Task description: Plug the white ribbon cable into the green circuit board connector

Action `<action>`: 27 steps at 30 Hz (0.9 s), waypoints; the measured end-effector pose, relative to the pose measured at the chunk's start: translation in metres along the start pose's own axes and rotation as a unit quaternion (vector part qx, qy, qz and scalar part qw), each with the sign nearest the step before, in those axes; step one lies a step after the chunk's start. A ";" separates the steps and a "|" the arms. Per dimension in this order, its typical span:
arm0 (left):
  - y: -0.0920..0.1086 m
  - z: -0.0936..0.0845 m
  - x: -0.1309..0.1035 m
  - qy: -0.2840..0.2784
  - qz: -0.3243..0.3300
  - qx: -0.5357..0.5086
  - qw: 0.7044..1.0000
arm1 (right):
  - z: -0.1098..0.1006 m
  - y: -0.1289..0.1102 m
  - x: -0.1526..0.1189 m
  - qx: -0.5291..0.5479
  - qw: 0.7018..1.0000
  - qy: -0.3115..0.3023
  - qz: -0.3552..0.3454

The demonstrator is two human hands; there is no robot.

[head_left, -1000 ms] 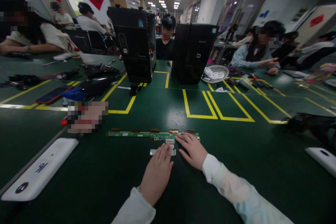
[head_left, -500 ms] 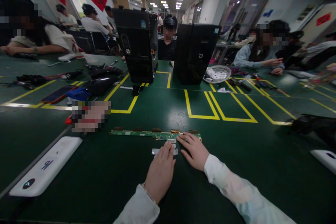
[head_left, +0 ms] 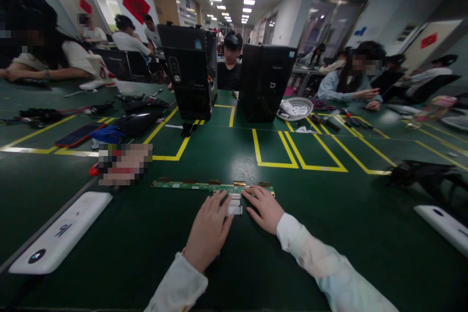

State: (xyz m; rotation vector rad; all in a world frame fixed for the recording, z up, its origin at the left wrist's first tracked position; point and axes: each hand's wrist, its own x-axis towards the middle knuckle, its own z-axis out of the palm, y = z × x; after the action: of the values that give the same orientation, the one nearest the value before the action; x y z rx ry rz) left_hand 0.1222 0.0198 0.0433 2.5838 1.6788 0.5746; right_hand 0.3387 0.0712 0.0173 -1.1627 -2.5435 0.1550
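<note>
A long, narrow circuit board [head_left: 193, 186] lies on the green worktop [head_left: 365, 214] before you, a white flat ribbon cable [head_left: 235, 209] at its near edge. Your left hand [head_left: 206, 226] is palm down at the cable's left side, grip wide; your right hand [head_left: 263, 208], grip also wide, reaches the board's right section.

- We see a long, narrow green circuit board [head_left: 193, 185] lying flat and crosswise on the tabletop [head_left: 292, 263], brownish-gold tabs [head_left: 215, 182] along its far edge, its right part partly covered.
- By its near edge we see a flat whitish strip [head_left: 235, 209], its left side hidden.
</note>
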 end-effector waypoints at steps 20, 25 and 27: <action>-0.097 -0.009 -0.048 -0.006 -0.092 0.052 0.994 | 0.002 0.001 -0.001 0.005 1.000 0.017 -0.015; -0.098 -0.007 -0.049 -0.006 -0.097 0.050 0.994 | -0.001 -0.012 0.002 0.004 0.999 0.012 -0.044; -0.098 -0.006 -0.049 -0.007 -0.093 0.054 0.994 | -0.001 -0.019 0.004 0.007 0.999 -0.003 -0.052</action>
State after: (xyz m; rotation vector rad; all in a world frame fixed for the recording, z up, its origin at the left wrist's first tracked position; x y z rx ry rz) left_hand 0.0160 0.0173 0.0140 2.4533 1.9705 0.4693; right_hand 0.3228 0.0617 0.0239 -1.0222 -2.5964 0.1515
